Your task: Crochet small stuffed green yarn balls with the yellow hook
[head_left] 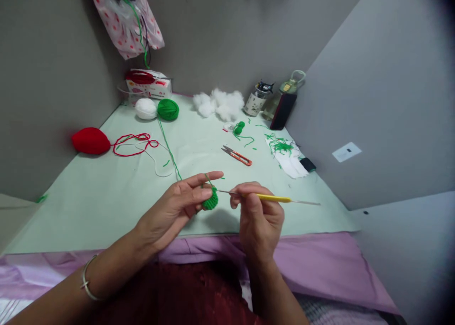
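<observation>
Between thumb and fingers, my left hand [174,202] pinches a small round green crochet piece [211,200]. Green yarn [167,144] runs from the green yarn ball [168,109] toward this hand, and a strand loops over its outstretched index finger. My right hand [261,220] is closed around the yellow handle of a crochet hook [273,198], held like a pen. The hook's thin metal tip points left and meets the top edge of the green piece; whether it is inside a stitch I cannot tell.
Orange thread snips [237,155] lie beyond my hands. Farther back are white stuffing [220,104], a white yarn ball [145,108] and a pen cup [255,102]. Red yarn [91,141] lies left; green scraps [282,147] on white paper, a bottle [288,85] and a dark phone-like slab [283,111] are right.
</observation>
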### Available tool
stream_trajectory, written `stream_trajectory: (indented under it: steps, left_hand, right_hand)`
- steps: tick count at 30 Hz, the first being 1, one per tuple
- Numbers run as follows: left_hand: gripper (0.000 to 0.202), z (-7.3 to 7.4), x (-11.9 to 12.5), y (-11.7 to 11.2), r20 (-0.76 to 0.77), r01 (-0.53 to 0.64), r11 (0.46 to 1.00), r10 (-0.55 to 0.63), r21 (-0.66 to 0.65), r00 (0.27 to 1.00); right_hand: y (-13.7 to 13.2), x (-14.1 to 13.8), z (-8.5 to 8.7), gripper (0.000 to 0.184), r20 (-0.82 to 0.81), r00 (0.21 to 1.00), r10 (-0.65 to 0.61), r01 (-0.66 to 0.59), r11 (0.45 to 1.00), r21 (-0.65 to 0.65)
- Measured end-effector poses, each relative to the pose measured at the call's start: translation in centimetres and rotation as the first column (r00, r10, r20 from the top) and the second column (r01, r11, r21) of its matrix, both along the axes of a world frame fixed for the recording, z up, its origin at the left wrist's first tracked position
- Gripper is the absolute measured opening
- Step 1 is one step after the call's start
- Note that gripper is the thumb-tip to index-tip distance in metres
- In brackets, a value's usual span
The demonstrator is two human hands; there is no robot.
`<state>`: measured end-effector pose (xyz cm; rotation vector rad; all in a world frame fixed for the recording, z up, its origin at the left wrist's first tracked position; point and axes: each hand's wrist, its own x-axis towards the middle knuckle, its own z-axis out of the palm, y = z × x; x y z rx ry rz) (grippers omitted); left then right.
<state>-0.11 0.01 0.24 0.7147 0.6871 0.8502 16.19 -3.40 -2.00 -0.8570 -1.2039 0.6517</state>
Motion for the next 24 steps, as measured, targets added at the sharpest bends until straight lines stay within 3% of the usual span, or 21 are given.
stream_trajectory:
  steps: [2, 5, 10, 13, 19, 24]
  left_hand:
    - [0.044, 0.0, -0.1, -0.2, -0.073, 0.01, 0.993, -0.002, 0.117, 0.997]
    - [0.051, -0.1, -0.4, -0.5, -0.215, 0.08, 0.956, -0.018, 0.284, 0.976]
    - [0.056, -0.1, -0.6, -0.3, -0.231, 0.106, 0.946, -0.034, 0.306, 0.972]
    - [0.055, 0.0, -0.6, -0.2, -0.235, 0.082, 0.948, -0.008, 0.308, 0.972]
    - [0.05, 0.3, -0.8, -0.3, -0.301, 0.082, 0.932, 0.03, 0.354, 0.953]
    - [0.049, 0.3, -1.0, -0.4, -0.345, 0.074, 0.913, 0.076, 0.402, 0.935]
  right_hand:
    - [0.3, -0.1, 0.0, 0.017, -0.039, 0.995, 0.088, -0.089, 0.995, -0.035]
    - [0.5, -0.2, -0.3, 0.014, -0.056, 0.991, 0.124, -0.129, 0.987, -0.096]
    - [0.9, 0.2, -0.1, 0.015, -0.295, 0.929, 0.225, -0.274, 0.952, -0.137]
    - [0.9, 0.4, 0.3, 0.017, -0.334, 0.906, 0.259, -0.322, 0.935, -0.149]
    - [0.7, 0.9, 0.3, 0.022, -0.189, 0.956, 0.224, -0.257, 0.951, -0.175]
    - [-0.1, 1.2, 0.4, 0.02, 0.03, 0.984, 0.173, -0.169, 0.98, -0.1]
